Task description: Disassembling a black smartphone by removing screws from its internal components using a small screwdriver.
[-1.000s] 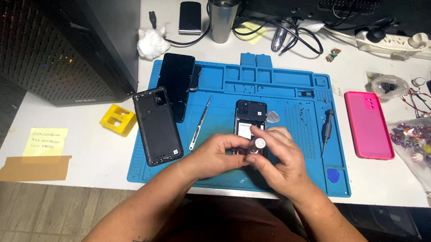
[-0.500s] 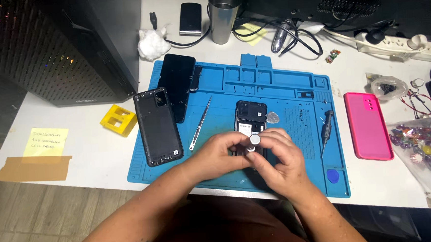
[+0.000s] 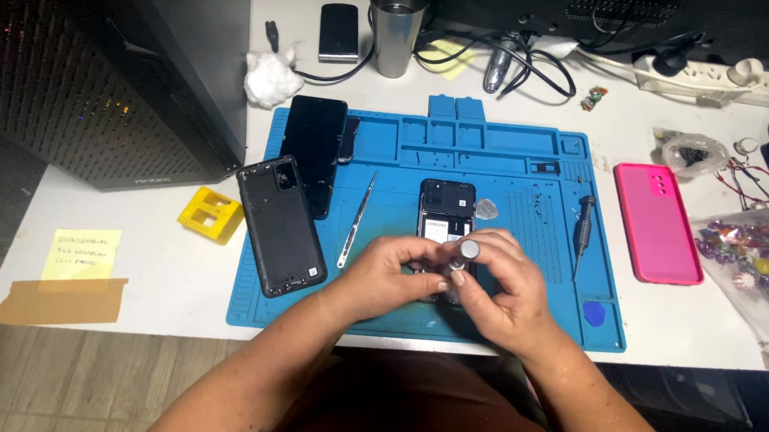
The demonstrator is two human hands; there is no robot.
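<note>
A: What is lying at the left as you are looking across the bench?

B: A yellow sticky note [image 3: 80, 253] and a strip of brown tape [image 3: 63, 301] are sitting on the white table [image 3: 156, 285], then a small yellow block [image 3: 211, 214]. On the blue repair mat [image 3: 521, 152] a black back cover [image 3: 281, 226] is lying beside a dark phone screen [image 3: 314, 151], with metal tweezers [image 3: 356, 220] just to their right.

A: And the hands?

B: The left hand [image 3: 386, 279] is curling over the lower end of the opened phone [image 3: 445, 220], fingers clenched on it and pinning it to the mat. The right hand [image 3: 504, 290] is pinching a small screwdriver [image 3: 466, 253] upright, its silver cap showing between the fingertips. I judge a screw is being worked in the lower part of the phone; the tip is hidden.

A: What is that calling for?

B: Keeping the driver straight over the screw and the phone steady.

A: Further right?

B: A grey pick [image 3: 486, 209], a second screwdriver [image 3: 583, 232], a blue pick [image 3: 595, 313], and a pink phone case [image 3: 656, 221] off the mat.
</note>
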